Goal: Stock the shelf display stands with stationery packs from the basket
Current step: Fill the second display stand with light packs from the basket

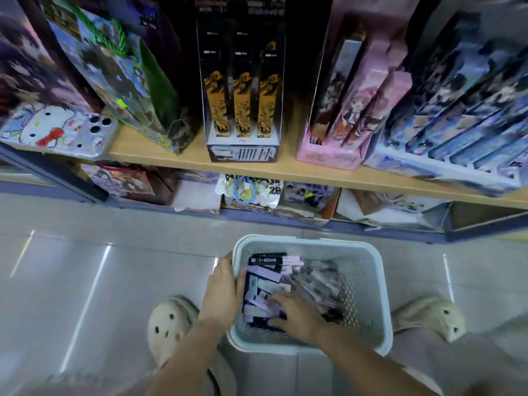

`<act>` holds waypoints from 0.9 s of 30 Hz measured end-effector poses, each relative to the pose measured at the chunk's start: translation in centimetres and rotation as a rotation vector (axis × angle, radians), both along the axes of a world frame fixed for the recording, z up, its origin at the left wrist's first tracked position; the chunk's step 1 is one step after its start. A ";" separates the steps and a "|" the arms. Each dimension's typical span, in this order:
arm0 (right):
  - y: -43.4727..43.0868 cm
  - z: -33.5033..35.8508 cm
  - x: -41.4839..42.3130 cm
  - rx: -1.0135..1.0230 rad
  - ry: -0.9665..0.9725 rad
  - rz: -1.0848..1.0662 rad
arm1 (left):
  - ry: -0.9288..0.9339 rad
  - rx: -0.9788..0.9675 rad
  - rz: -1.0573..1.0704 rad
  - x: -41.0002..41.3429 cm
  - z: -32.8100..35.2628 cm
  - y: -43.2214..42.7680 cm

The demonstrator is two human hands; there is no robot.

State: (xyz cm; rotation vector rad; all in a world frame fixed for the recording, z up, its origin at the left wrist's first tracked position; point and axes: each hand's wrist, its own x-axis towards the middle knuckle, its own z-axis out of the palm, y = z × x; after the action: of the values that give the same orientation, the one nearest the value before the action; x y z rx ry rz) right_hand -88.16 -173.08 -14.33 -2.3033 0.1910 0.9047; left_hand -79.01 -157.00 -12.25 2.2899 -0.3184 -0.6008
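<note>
The stationery packs (265,271) lie in a loose heap inside the perforated pale basket (371,284), which stands on the tiled floor just in front of the shelf (171,155). The person's left hand (223,292) has its grip on the basket's left rim, fingers hooked inside. The right hand (300,315) lies spread over the heap and is blurred, so whether its grip has closed on a pack cannot be told. The step in hand is probably picking packs for the stands above. The packs look slick and overlap, so a hasty grab could lift several and spill some onto the floor. The black-and-gold display stand (243,147) sits close to the shelf's front edge, where a clumsy push while loading could nudge it off.
</note>
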 end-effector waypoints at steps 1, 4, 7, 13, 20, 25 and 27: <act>0.5 -0.1 0.2 0.011 0.007 -0.007 | 0.014 -0.009 0.013 -0.2 0.0 -0.1; 1.4 -0.8 0.7 -0.029 0.009 0.004 | 0.029 -0.030 0.043 -0.3 0.1 -0.4; 2.0 -0.9 1.1 -0.048 0.044 0.038 | 0.045 -0.008 0.057 -0.4 0.3 -0.5; 1.6 0.2 0.8 0.058 -0.010 -0.061 | -0.034 -0.028 0.129 -0.8 1.2 -0.8; 0.0 3.6 1.0 0.110 -0.227 -0.378 | -0.068 -0.112 0.193 -2.6 3.7 -2.8; 3.1 6.4 1.9 0.276 -0.330 -0.422 | 0.218 -0.336 0.349 -2.1 5.0 -5.2; 4.0 6.7 2.2 0.263 -0.391 -0.391 | 0.306 -0.380 0.429 -1.7 5.4 -5.4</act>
State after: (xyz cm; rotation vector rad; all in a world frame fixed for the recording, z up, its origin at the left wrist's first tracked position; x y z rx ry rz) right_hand -85.91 -169.10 -7.62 -2.0477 0.3175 0.2584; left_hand -80.75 -162.35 -6.85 1.7912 0.1920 -0.5956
